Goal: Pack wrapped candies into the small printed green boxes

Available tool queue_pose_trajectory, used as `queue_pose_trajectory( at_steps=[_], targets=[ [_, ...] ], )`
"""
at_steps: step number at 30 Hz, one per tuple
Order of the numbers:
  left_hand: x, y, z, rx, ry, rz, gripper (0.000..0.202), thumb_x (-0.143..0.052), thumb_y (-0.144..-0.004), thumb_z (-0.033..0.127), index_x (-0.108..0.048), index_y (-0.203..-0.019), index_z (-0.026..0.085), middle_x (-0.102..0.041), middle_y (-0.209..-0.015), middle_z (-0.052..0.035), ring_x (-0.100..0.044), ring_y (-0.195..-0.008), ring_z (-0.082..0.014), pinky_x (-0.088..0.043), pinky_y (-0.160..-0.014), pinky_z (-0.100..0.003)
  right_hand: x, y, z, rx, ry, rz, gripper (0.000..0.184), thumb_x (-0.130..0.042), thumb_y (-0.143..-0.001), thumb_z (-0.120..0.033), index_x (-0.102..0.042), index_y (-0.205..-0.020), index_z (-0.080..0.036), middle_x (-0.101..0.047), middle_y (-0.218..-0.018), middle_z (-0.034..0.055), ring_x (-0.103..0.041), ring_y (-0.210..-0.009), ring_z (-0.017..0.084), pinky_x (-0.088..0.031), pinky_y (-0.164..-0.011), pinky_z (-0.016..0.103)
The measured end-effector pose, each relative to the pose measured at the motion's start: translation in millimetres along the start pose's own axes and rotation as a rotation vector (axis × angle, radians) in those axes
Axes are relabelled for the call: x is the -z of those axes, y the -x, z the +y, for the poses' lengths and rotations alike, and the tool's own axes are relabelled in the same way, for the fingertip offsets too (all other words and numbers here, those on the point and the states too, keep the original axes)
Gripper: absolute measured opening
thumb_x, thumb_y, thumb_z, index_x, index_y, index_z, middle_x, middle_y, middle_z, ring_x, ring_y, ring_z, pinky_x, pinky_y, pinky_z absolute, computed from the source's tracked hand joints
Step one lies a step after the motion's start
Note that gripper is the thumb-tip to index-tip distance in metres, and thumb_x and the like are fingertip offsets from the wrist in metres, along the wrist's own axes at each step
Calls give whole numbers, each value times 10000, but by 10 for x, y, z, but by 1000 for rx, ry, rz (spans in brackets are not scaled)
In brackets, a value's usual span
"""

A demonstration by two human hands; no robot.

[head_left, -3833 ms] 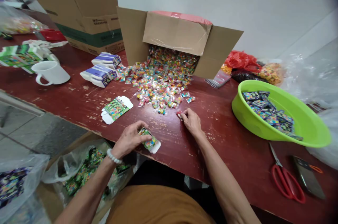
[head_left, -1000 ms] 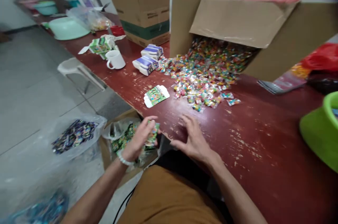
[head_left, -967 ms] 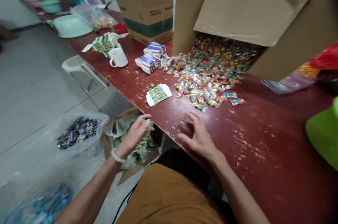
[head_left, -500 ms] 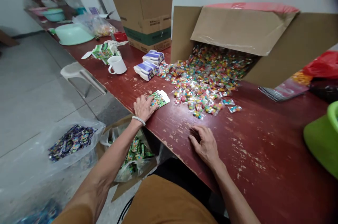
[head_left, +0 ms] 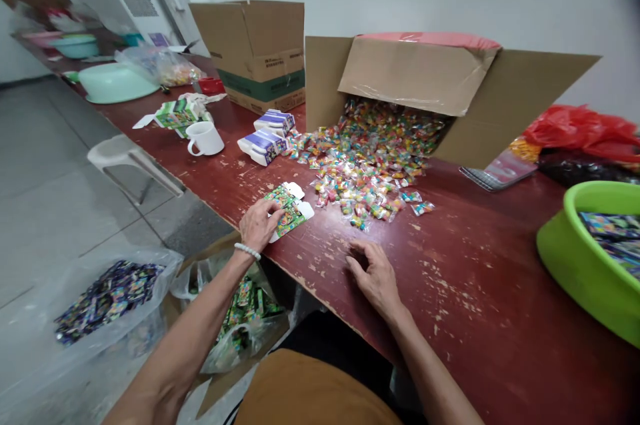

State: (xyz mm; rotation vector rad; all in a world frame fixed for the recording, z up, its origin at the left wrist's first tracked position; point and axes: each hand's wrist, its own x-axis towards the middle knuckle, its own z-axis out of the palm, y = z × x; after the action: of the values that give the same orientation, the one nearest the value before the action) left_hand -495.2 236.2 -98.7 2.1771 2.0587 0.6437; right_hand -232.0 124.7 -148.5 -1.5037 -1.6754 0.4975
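My left hand (head_left: pixel 258 226), with a beaded bracelet at the wrist, grips a small green printed carton (head_left: pixel 292 217) near the table's front edge. White flaps stick out from the carton's far end, and the fingers cover its near-left part. My right hand (head_left: pixel 376 278) rests on the red table (head_left: pixel 350 301) with thumb and fingers apart, holding nothing. Just beyond both hands spreads a heap of small clear-wrapped colourful candies (head_left: pixel 357 178). They spill from a large cardboard box (head_left: pixel 415 75) lying on its side.
Two purple-white cartons (head_left: pixel 263 147) and a white mug (head_left: pixel 205 139) stand left of the candies. A green tub (head_left: pixel 565 245) of packets is at right. Bags of dark packets (head_left: pixel 113 295) and green packs (head_left: pixel 250 305) sit below the table edge, near a white stool (head_left: pixel 123 151).
The green carton, flatter and narrower before, now shows a wider face and spread white flaps under my left hand. My right hand stays on the table. The view has shifted to the right.
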Motion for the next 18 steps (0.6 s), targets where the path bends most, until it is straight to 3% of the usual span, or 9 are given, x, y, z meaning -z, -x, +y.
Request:
queue_pose_trajectory(
  at_steps=[6, 11, 14, 16, 18],
  targets=[
    [6, -15, 19, 122, 42, 24, 226, -498, -891, 427, -619, -873, 236, -640, -708, -35, -615, -732, -258, -342, -607, -285, -2, 39, -13, -27, -44, 5, 241, -573, -822, -224, -633, -1055, -202, -665, -1049, 79, -603, -975, 247, -472, -885, 420],
    [232, -30, 109, 80, 143, 20, 205, -450, -899, 392, -563, -863, 225, -619, -738, -20, -591, -720, -211, -368, -641, -268, 58, -52, -169, -249, -294, -34, 319, -580, -825, -329, -608, -1104, -177, -658, -979, 78, -620, -809, 199, -511, -779, 369],
    [361, 103, 243, 6, 331, -4, 227, -438, -904, 404, -531, -837, 208, -595, -766, -9, -552, -701, -173, -398, -650, -252, 59, -135, -389, -352, -515, -15, 481, -626, -795, -395, -535, -1221, -191, -630, -1099, 88, -591, -788, 168, -523, -703, 315],
    [403, 278, 380, -61, 602, -129, 249, -488, -894, 425, -524, -806, 194, -560, -755, 0, -521, -688, -152, -403, -634, -238, 51, -182, -531, -362, -680, 31, 561, -648, -787, -423, -481, -1277, -208, -612, -1159, 87, -593, -856, 170, -529, -735, 308],
    [402, 489, 532, -46, 905, -402, 281, -564, -872, 448, -522, -794, 181, -536, -743, 6, -505, -666, -130, -405, -612, -221, 65, -206, -627, -344, -804, 69, 472, -622, -818, -440, -524, -1212, -199, -638, -1094, 74, -599, -900, 177, -523, -794, 319]
  ],
)
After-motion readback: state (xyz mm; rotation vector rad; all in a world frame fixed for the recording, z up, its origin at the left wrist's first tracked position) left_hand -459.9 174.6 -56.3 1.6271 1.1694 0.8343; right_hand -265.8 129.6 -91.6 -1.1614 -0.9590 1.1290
